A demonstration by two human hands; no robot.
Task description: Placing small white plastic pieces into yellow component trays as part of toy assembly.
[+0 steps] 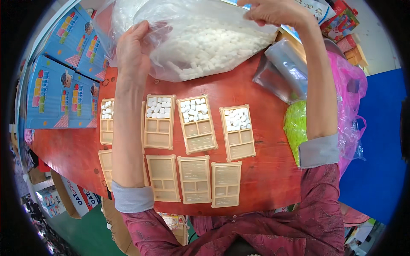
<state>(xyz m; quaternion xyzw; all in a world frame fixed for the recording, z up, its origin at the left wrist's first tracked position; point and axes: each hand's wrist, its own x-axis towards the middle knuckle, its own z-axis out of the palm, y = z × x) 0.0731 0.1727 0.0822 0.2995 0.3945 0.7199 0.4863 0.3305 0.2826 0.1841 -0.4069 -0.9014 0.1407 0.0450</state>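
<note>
A big clear plastic bag (pixel 183 70) full of small white marshmallows (pixel 222 45) lies across the far side of the table. My left hand (pixel 134 45) pinches the bag's film on its left side. Over the bag's right upper edge, my right hand (pixel 275 12) has its fingers curled against the film. Below the bag stands a row of several beige compartment trays (pixel 199 143), with white marshmallows (pixel 159 107) in their large far compartments. Nearer to me, a second row of beige trays (pixel 194 168) holds no marshmallows. My left forearm partly hides the leftmost trays.
Blue printed boxes (pixel 49 91) are stacked along the left edge of the red table (pixel 265 183). Clear plastic packaging (pixel 284 70), a yellow-green bag (pixel 295 123) and a pink plastic bag (pixel 348 85) lie at the right. An open carton (pixel 70 196) stands at lower left.
</note>
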